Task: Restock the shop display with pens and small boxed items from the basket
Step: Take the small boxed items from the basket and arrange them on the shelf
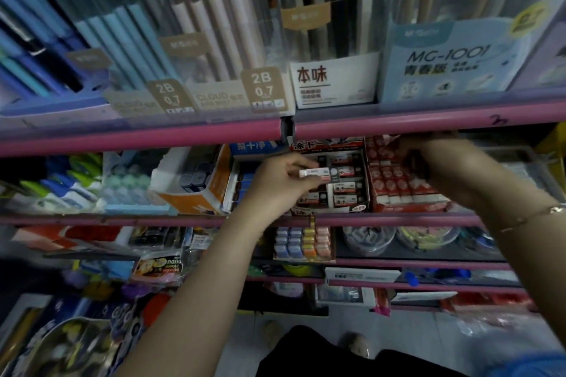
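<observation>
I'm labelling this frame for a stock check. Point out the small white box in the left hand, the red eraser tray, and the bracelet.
small white box [315,172], head view, middle of its long face
red eraser tray [398,190], head view, rows of red packs
bracelet [533,215], head view, chain across right wrist

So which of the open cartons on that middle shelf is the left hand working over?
The black-and-white carton of small boxed erasers, between the blue carton and the red one. The left hand holds a small white box above it.
</observation>
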The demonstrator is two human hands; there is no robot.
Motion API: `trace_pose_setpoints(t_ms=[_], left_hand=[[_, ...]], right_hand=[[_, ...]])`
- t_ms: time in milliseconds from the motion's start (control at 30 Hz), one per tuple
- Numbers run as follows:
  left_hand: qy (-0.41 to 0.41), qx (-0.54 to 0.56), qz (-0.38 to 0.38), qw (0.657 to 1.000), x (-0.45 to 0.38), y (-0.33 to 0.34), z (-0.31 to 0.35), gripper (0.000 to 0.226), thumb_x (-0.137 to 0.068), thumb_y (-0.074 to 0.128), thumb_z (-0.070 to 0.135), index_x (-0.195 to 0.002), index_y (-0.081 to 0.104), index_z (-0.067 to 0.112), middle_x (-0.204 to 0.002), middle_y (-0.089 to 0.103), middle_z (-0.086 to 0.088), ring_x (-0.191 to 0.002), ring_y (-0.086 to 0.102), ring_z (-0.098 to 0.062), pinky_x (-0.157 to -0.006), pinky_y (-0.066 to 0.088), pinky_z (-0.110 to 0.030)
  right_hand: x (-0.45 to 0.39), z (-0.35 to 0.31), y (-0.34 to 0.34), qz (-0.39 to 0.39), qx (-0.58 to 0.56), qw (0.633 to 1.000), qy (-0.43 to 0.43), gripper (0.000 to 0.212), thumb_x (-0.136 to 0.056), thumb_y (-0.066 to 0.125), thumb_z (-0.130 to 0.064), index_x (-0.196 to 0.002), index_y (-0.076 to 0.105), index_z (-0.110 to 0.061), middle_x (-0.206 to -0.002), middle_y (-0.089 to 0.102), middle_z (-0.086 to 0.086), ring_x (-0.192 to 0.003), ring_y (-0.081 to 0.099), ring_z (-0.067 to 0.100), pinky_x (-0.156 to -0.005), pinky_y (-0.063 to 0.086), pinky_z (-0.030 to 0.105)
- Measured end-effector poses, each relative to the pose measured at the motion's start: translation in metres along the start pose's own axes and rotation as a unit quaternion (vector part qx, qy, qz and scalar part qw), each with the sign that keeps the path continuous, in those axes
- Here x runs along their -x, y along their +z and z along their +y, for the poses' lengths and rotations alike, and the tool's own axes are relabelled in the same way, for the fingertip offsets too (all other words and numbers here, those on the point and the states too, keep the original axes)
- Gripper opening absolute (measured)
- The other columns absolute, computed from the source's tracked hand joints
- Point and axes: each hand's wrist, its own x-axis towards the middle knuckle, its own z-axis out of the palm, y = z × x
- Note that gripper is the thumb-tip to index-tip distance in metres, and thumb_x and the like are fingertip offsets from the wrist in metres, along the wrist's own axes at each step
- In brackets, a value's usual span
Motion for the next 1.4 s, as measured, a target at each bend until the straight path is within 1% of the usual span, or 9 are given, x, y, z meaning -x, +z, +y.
trace_pose_setpoints(t_ms=[133, 267, 367, 533, 800, 933, 1200, 1300, 1400], left_hand=[[0.023, -0.098, -0.038, 0.994, -0.018, 0.026, 0.000, 0.015, -0.079, 0.076, 0.025, -0.091, 0.069, 0.029, -0.085, 0.060, 0.012, -0.078, 0.057, 0.000, -0.062, 0.045, -0.014], [0.067, -0.132, -0.036, 0.988, -0.028, 0.039, -0.004, 0.018, -0.079, 0.077, 0.021, -0.096, 0.071, 0.021, -0.080, 0.059, 0.015, -0.071, 0.053, 0.003, -0.056, 0.037, 0.000], [0.119, -0.142, -0.043, 0.982, -0.030, 0.043, -0.009, 0.017, -0.081, 0.075, 0.019, -0.097, 0.071, 0.020, -0.089, 0.063, 0.012, -0.082, 0.057, -0.004, -0.070, 0.046, -0.013], [0.148, -0.183, -0.008, 0.972, -0.031, 0.048, -0.024, 0.024, -0.080, 0.074, 0.033, -0.102, 0.071, 0.025, -0.105, 0.045, 0.007, -0.096, 0.041, -0.003, -0.082, 0.032, -0.014], [0.224, -0.306, 0.033, 0.925, -0.024, 0.048, -0.022, 0.030, -0.088, 0.065, 0.037, -0.113, 0.067, 0.021, -0.105, 0.058, 0.000, -0.097, 0.058, -0.022, -0.070, 0.049, -0.030], [0.257, -0.342, 0.061, 0.902, -0.018, 0.050, -0.022, 0.031, -0.091, 0.061, 0.034, -0.119, 0.064, 0.022, -0.107, 0.059, -0.002, -0.099, 0.057, -0.024, -0.074, 0.051, -0.034], [0.271, -0.396, 0.048, 0.876, -0.013, 0.051, -0.018, 0.028, -0.095, 0.055, 0.030, -0.117, 0.068, 0.019, -0.110, 0.062, -0.005, -0.098, 0.058, -0.026, -0.075, 0.050, -0.035], [0.175, -0.261, 0.038, 0.948, -0.010, 0.048, -0.007, 0.025, -0.095, 0.056, 0.028, -0.114, 0.068, 0.019, -0.105, 0.064, 0.002, -0.091, 0.061, -0.013, -0.071, 0.047, -0.017], [0.040, 0.093, 0.013, 0.995, -0.002, 0.040, 0.011, 0.015, -0.095, 0.056, 0.028, -0.093, 0.071, 0.026, -0.087, 0.072, 0.006, -0.079, 0.067, -0.007, -0.073, 0.049, -0.016]], right_hand=[[0.004, 0.003, -0.007, -0.030, -0.045, 0.998, 0.024, 0.031, -0.074, 0.033, 0.018, -0.063, 0.041, -0.010, -0.048, 0.044, 0.001, -0.043, 0.045, 0.012, -0.040, 0.037, 0.020], [0.009, 0.016, -0.004, -0.063, -0.090, 0.994, 0.020, 0.030, -0.070, 0.041, 0.023, -0.088, 0.053, 0.002, -0.071, 0.049, 0.016, -0.054, 0.052, 0.019, -0.049, 0.044, 0.026], [0.010, 0.022, -0.005, -0.075, -0.117, 0.990, 0.007, 0.028, -0.076, 0.051, 0.020, -0.094, 0.060, 0.000, -0.079, 0.061, 0.011, -0.070, 0.061, 0.020, -0.068, 0.049, 0.031], [0.012, 0.024, -0.006, -0.050, -0.102, 0.993, -0.018, 0.025, -0.073, 0.068, 0.008, -0.088, 0.067, -0.012, -0.078, 0.073, -0.005, -0.071, 0.070, 0.010, -0.056, 0.053, 0.019], [0.008, 0.031, 0.009, 0.046, -0.005, 0.997, -0.062, 0.019, -0.070, 0.077, 0.000, -0.077, 0.066, -0.014, -0.073, 0.068, 0.003, -0.065, 0.066, 0.018, -0.061, 0.055, 0.034], [0.011, 0.032, 0.011, 0.036, -0.032, 0.997, -0.068, 0.016, -0.074, 0.075, -0.001, -0.071, 0.066, -0.014, -0.061, 0.069, -0.001, -0.054, 0.068, 0.014, -0.047, 0.054, 0.026], [0.010, 0.033, 0.016, 0.004, -0.056, 0.997, -0.060, 0.015, -0.076, 0.070, 0.001, -0.082, 0.072, -0.013, -0.083, 0.075, 0.001, -0.079, 0.071, 0.017, -0.075, 0.054, 0.030], [0.011, 0.031, 0.020, -0.034, -0.075, 0.996, -0.041, 0.022, -0.075, 0.064, 0.011, -0.076, 0.071, -0.010, -0.070, 0.073, -0.001, -0.065, 0.069, 0.011, -0.058, 0.051, 0.020], [0.011, 0.029, 0.021, -0.062, -0.089, 0.994, -0.031, 0.023, -0.072, 0.066, 0.012, -0.070, 0.074, -0.009, -0.068, 0.073, 0.001, -0.063, 0.069, 0.011, -0.050, 0.049, 0.016]])
